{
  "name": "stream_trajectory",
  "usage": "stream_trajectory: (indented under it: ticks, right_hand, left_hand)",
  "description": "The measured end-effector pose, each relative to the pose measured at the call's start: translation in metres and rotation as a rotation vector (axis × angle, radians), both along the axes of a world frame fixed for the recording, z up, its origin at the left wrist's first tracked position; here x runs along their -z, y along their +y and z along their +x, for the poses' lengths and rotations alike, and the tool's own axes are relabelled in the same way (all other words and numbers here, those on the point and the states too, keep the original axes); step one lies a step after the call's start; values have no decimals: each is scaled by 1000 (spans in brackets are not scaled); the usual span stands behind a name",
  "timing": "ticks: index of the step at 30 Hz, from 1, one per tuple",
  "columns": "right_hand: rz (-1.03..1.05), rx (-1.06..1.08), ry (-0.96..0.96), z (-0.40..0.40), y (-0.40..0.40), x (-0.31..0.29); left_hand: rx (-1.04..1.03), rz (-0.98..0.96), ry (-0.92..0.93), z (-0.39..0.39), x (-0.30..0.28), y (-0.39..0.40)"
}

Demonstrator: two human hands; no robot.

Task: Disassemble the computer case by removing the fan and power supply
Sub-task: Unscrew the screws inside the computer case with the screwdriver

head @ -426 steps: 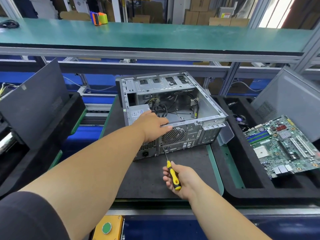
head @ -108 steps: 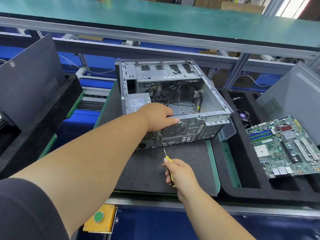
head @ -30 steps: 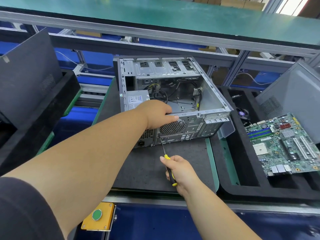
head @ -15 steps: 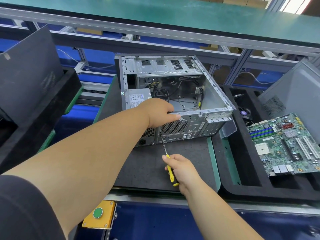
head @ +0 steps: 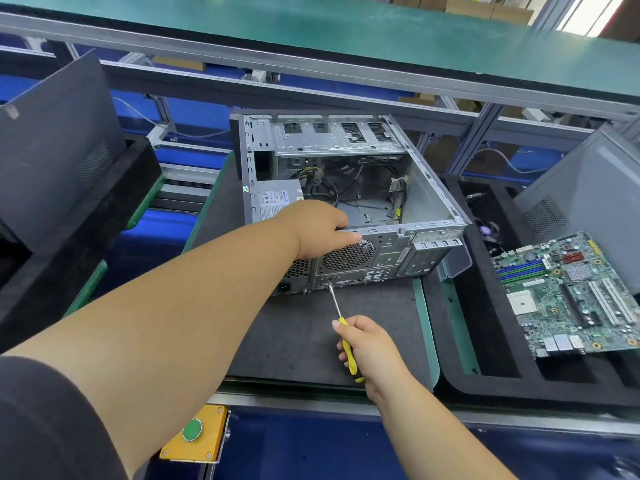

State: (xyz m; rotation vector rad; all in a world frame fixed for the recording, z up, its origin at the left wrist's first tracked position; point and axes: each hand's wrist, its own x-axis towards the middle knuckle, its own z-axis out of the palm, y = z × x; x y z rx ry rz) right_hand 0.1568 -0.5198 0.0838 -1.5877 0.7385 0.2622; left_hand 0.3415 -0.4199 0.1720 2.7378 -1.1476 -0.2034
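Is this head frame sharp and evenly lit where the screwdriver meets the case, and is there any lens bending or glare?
Head view: sharp at the screwdriver tip on the computer case rear panel; light even and soft there; the green shelf and its rail bow from wide-angle distortion; a blown-out window at top right.

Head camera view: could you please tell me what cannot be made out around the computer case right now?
- Screw under the screwdriver tip: too small, head view.
- Fan behind the round grille: hidden by the mesh and the left hand.
- Power supply label: text too small; its near end is covered by the left hand.
- Screwdriver handle: mostly wrapped by the right hand.
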Motion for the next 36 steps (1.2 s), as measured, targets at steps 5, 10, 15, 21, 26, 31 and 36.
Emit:
stream_trajectory:
  ticks: [5,10,15,21,26,31,36]
  right_hand:
    - [34,86,-23,9,-2,-2]
    - [-92,61,-91,18,-8,-6]
    - [-210,43,-130,5,-27,-12]
    - [-239,82,-166,-11,-75,-28]
    - [-215,117,-211,-21,-117,-46]
    - [-217,91,-232,-30,-158,-61]
    - [-244,37,-249,-40,-203,-76]
  left_hand:
    - [-3,6,-10,0,-1,0]
    - [-9,24,-23,0,-1,-1]
    - [21,46,-62,-6,-3,-2]
    - [10,178,-54,-12,-14,-5]
    - [-119,278,148,-15,-29,-17]
    - [-306,351,169,-29,-42,-46]
    - [-376,264,55,-44,-35,-82]
